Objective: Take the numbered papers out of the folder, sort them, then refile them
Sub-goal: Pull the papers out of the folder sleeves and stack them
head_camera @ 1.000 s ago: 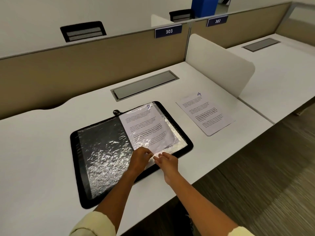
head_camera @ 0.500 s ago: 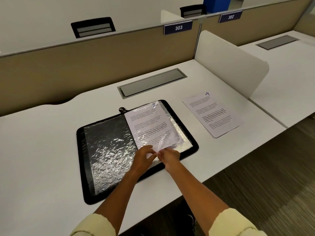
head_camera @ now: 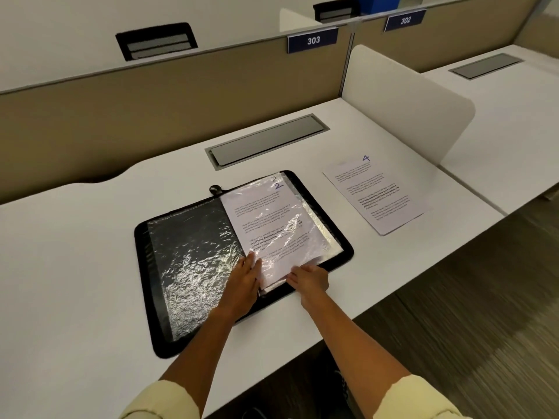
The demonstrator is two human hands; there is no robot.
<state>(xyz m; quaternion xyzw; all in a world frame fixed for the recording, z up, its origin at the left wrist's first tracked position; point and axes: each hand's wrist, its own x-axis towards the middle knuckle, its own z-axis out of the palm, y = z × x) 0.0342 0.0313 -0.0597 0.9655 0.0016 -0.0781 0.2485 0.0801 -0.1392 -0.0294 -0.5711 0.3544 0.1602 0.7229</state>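
Head view: at the near edge of the folder's right half, left hand flat, fingers straight, pressing the sleeve down beside the spine. Right hand at the sleeve's near corner, fingers curled toward sheet 2; whether pinching paper or plastic, cannot tell.

Step in hand, by judgement: removal, drawing sheet 2 out of its sleeve. Sorting and refiling not yet begun. Next move likely calls for a firm pinch on the paper alone, a steady pull toward the body, and the left hand holding the plastic against sliding.

Sheet 2: white, printed in short paragraphs, a blue handwritten 2 at the far right corner, lying under crinkled, glossy plastic, its near end lifted and bunched. A second numeral faint just beyond the 2, perhaps another sheet beneath.

Folder: black-edged, open flat on the desk, left half an empty-looking wrinkled sleeve. Sheet 4 already out, flat on the desk to the right, apart from the folder.
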